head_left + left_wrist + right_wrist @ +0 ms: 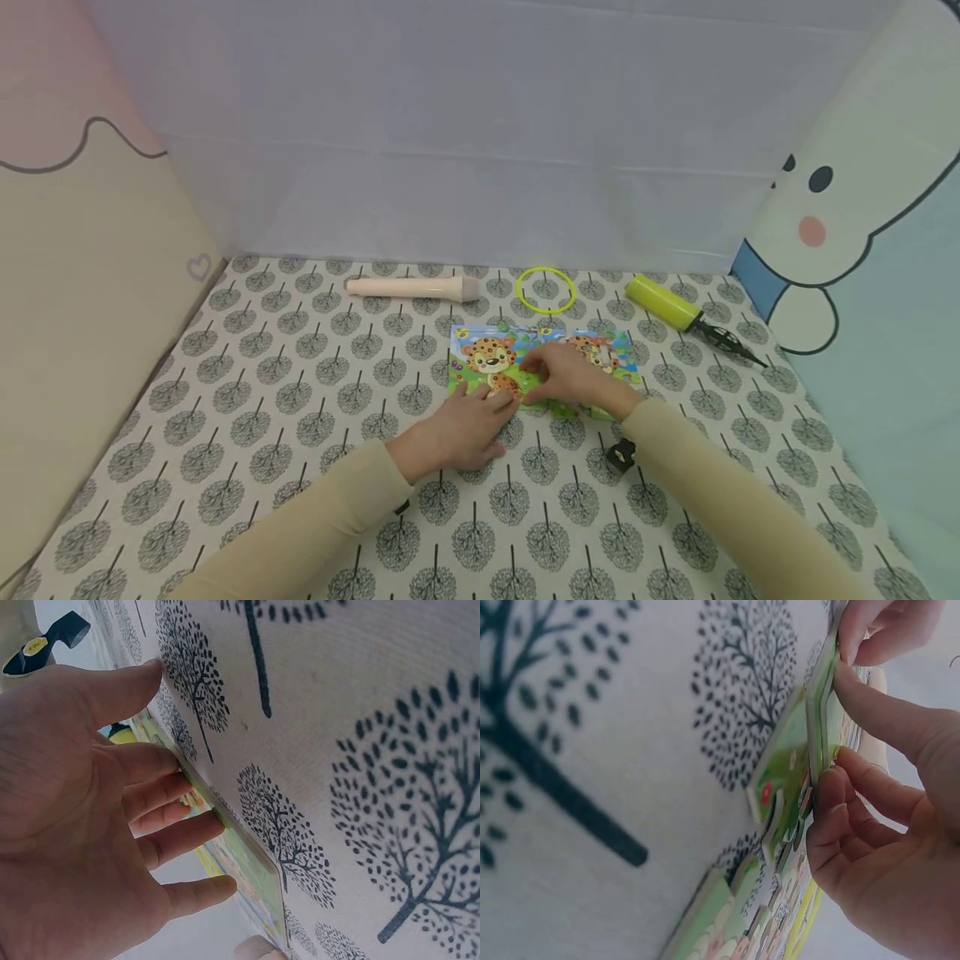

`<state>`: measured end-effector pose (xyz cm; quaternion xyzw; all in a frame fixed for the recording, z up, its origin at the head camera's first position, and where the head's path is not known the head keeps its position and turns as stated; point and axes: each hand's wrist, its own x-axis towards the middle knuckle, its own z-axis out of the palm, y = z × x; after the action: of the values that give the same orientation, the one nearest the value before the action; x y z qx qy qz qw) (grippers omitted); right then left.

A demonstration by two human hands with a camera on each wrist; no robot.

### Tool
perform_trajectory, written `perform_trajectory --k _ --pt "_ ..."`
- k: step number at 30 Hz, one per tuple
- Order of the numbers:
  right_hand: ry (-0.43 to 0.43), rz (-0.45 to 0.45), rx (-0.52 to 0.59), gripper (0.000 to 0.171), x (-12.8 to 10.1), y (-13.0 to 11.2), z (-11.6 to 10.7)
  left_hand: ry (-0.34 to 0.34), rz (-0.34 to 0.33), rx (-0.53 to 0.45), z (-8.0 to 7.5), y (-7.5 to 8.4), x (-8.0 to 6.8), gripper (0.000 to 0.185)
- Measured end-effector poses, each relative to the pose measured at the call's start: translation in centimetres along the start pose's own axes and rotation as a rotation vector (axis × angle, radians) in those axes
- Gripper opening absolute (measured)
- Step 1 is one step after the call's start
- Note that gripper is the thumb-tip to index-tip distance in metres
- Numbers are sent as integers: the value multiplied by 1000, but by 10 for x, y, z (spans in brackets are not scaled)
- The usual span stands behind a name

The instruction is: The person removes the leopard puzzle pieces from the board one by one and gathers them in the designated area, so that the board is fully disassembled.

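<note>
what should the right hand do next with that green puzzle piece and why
Probably lower the green piece flat and press it in. The right hand pinches it by its edge, tilted up off the puzzle board, not seated. The left hand rests with straight fingers on the board's near left edge and steadies it, so the board seems ready to take the piece.

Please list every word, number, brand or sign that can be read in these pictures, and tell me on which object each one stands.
No text can be read in any view.
Jigsaw puzzle: only a cartoon leopard picture, no words visible.
Black clip with a yellow label: the mark on it is too small and blurred to read.
Yellow pump, cream tube, yellow ring: no lettering visible.
</note>
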<state>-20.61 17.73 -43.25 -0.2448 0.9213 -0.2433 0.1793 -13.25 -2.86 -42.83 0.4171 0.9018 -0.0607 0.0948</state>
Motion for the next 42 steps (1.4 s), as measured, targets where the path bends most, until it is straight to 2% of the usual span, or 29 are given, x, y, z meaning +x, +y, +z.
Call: perform_trajectory --k 7,13,16,21,27,32,42 --pt "-10 28 6 51 0 3 -1 -31 9 -15 0 1 -4 77" --pt "8 16 72 49 -3 4 -2 -57 6 -31 0 1 -6 76" --pt "20 -7 107 41 -5 6 -2 -64 2 -32 0 1 -7 76" --pt "48 -63 235 25 -11 18 -4 -74 -3 -37 1 2 -6 78" --pt "53 -77 412 23 -25 35 -13 -87 -9 -51 3 1 -6 79" --pt "46 -31 458 26 -41 51 -24 -93 -6 -49 6 1 -7 78" --pt "63 52 442 32 -73 79 -43 -94 -13 -55 6 0 -9 77"
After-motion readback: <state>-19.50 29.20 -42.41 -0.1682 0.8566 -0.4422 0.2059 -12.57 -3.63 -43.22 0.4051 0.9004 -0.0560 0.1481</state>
